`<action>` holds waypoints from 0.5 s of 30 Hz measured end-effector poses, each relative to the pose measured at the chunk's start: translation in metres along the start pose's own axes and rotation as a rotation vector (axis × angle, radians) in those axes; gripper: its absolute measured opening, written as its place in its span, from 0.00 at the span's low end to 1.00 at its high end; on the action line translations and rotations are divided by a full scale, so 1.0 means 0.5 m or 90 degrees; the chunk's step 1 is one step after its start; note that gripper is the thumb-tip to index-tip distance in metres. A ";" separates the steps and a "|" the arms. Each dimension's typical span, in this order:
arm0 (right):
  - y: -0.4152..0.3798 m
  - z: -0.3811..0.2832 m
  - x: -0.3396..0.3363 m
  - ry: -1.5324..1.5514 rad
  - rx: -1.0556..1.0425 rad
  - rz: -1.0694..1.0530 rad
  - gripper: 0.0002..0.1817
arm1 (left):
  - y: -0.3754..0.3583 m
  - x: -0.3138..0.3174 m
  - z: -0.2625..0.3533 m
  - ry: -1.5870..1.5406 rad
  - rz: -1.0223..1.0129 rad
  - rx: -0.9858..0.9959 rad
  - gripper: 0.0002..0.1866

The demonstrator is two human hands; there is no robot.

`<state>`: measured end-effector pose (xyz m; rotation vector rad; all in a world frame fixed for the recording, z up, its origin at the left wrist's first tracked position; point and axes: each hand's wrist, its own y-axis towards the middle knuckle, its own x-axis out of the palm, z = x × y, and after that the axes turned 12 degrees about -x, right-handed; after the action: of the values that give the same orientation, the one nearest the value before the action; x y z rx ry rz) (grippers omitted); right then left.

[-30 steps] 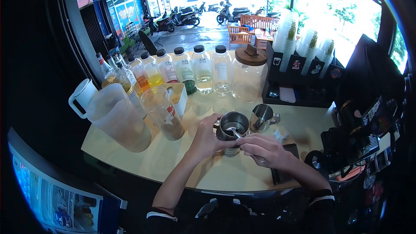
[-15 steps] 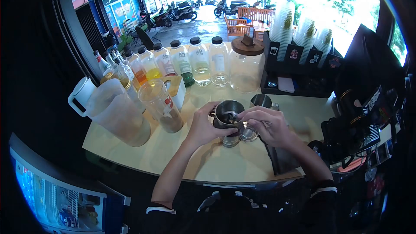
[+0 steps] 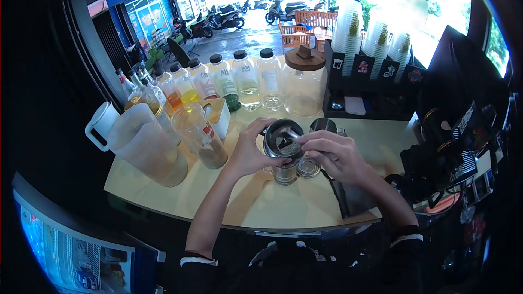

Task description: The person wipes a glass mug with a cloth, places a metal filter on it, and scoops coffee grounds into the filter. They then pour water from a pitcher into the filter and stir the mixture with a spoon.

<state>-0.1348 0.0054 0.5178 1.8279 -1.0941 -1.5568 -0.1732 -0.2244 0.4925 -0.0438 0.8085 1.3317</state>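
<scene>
My left hand point(image 3: 249, 149) is closed around a metal pitcher point(image 3: 271, 137), with the thumb along its near side. Greyish, speckled contents and a dark patch show inside it. Above the rim, my right hand point(image 3: 339, 157) pinches a slim silver spoon point(image 3: 293, 133) whose lower end reaches into the pitcher. Directly below in this view is a ribbed clear-and-metal container point(image 3: 285, 175), its top hidden by the pitcher. A round metal lid point(image 3: 309, 167) lies beside it, under my right fingers. Just behind my right hand stands a second metal pitcher point(image 3: 325, 124).
A large frosted jug point(image 3: 150, 144) and a tall clear measuring jug point(image 3: 200, 136) stand left. Several capped bottles point(image 3: 248, 84) and a wood-lidded jar point(image 3: 305, 90) line the back. Stacked plastic cups point(image 3: 348, 35) fill a black organiser. A dark cloth point(image 3: 359, 201) lies right, near black equipment point(image 3: 441, 158).
The pitcher has tilted slightly, so more of its contents shows. The spoon end has shifted up toward the far rim. Both hands keep their hold, and the camera view has moved slightly.
</scene>
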 end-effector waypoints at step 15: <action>0.010 0.010 -0.022 0.321 0.142 0.048 0.09 | 0.015 -0.026 -0.015 0.037 -0.048 0.091 0.42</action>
<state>-0.1409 0.0121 0.5268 2.1380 -1.1016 -0.8780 -0.1835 -0.2366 0.4974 0.0000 0.9409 1.2036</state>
